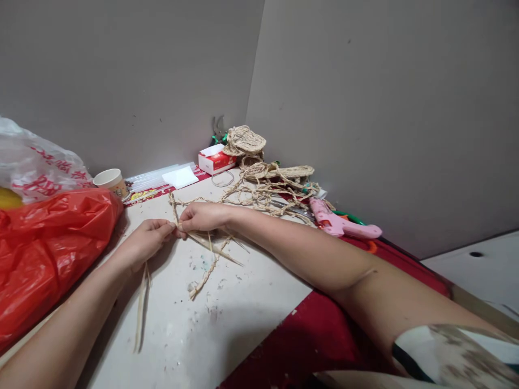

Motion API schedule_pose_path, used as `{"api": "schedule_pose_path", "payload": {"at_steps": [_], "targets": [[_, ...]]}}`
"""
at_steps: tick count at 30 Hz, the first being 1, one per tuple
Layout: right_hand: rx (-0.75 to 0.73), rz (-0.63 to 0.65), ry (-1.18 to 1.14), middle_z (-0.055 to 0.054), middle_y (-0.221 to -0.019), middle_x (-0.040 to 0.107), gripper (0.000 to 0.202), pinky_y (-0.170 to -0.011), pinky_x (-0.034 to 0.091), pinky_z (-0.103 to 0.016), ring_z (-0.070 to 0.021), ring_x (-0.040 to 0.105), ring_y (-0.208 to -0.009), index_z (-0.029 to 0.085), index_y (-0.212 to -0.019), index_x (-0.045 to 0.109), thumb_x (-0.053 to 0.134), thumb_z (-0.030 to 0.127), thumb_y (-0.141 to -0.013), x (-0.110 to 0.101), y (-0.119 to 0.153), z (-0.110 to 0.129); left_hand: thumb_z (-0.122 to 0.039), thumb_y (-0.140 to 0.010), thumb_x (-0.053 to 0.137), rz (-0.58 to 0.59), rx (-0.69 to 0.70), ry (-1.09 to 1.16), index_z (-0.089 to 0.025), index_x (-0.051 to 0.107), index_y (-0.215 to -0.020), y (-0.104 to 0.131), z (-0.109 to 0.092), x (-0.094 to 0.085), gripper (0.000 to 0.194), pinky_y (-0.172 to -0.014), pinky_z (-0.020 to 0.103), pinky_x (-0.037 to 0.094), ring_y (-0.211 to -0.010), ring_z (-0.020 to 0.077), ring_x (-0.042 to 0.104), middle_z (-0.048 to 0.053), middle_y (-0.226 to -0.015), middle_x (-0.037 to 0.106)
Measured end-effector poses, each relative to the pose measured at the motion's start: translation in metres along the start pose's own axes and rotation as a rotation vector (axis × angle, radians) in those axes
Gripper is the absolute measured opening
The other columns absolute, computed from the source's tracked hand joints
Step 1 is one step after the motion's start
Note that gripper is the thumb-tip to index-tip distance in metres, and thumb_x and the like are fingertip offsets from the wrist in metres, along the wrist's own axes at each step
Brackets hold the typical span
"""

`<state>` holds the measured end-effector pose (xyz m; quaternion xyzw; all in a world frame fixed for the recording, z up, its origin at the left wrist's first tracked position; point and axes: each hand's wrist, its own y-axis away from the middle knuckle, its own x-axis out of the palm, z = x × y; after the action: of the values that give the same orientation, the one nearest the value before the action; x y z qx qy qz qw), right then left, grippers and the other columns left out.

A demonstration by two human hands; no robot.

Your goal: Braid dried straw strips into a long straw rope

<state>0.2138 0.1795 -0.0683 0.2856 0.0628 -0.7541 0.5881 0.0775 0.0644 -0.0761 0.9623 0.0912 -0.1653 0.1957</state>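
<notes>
My left hand (148,240) and my right hand (200,218) meet at the left of the white board (259,286), both pinching the straw braid (173,205) between their fingertips. Loose flat strands (221,254) stick out beneath my right hand, and another strand (140,313) hangs below my left hand. A braided end (205,278) lies on the board nearer to me. Behind my right forearm, tangled braided cord (255,192) spreads out, with a coiled straw piece (245,140) at the back. My fingers hide the exact point where the strands cross.
A red plastic bag (57,243) and a paper cup (111,182) are at the left. Toward the back stand a red tissue box (217,160) and green-handled pliers (219,131). A pink glue gun (344,224) rests at the right. Grey walls (121,70) close off the back.
</notes>
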Motion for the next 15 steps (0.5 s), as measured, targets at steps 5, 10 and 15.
{"api": "schedule_pose_path", "payload": {"at_steps": [5,10,15], "targets": [[-0.046,-0.116,0.347,0.002,-0.053,0.049,0.019,-0.049,0.028,-0.021,-0.0071,0.039,-0.05,0.011,-0.073,0.065,0.052,0.023,-0.079,0.004,0.004,0.008,-0.039,-0.072,0.058,-0.014,-0.039,0.049,-0.016,0.054,-0.065,0.001,-0.002,0.009,0.025,-0.037,0.02,0.008,-0.037,0.0039,0.017,-0.008,-0.046,0.031],[-0.042,-0.114,0.431,0.0,-0.059,0.052,0.016,-0.051,0.03,-0.021,-0.0087,0.042,-0.054,0.012,-0.073,0.063,0.049,0.019,-0.077,-0.003,0.011,0.016,-0.037,-0.072,0.059,-0.038,-0.017,0.119,-0.016,0.053,-0.063,-0.002,0.002,0.01,0.023,-0.038,0.02,0.008,-0.037,0.0038,0.018,-0.008,-0.045,0.033],[-0.032,-0.096,0.358,-0.002,-0.059,0.055,0.018,-0.05,0.031,-0.021,-0.0087,0.044,-0.052,0.012,-0.07,0.062,0.047,0.019,-0.078,0.0,0.02,0.027,-0.032,-0.07,0.06,-0.022,-0.017,0.196,-0.017,0.048,-0.058,0.0,0.002,0.009,0.022,-0.037,0.019,0.007,-0.036,0.0029,0.017,-0.009,-0.044,0.028]]}}
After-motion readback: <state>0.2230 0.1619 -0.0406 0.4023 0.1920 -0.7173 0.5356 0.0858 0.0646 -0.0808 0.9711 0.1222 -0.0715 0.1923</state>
